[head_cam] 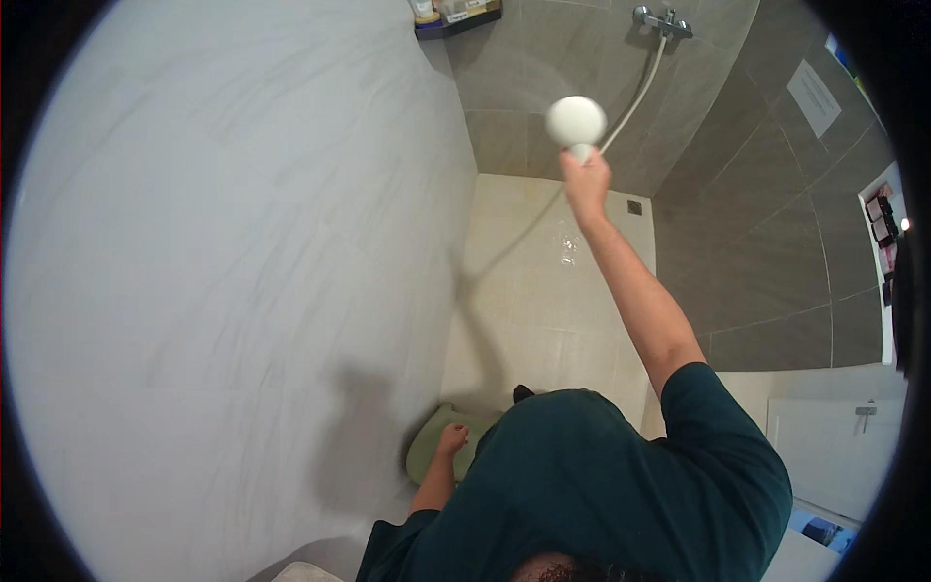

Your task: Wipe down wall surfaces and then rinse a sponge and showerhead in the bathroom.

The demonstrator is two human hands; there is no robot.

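My right hand (588, 182) is stretched forward, wrapped around the handle of a white round shower head (576, 121). A pale hose (640, 98) runs from near that hand up to a chrome wall mixer tap (663, 23). Low on the left, my left hand (454, 439) hangs with its fingers curled, and nothing shows in it. Below it in the view is a green, rounded object (428, 451) close to the wall, partly hidden by my body; I cannot tell exactly what it is.
The tiled floor (531, 291) has a wet, shiny patch and a square drain (635, 208). A pale wall (240, 240) rises on the left. Bottles stand on a dark corner shelf (462, 26). At right are a wall niche (881, 225) with items and a white door (814, 444).
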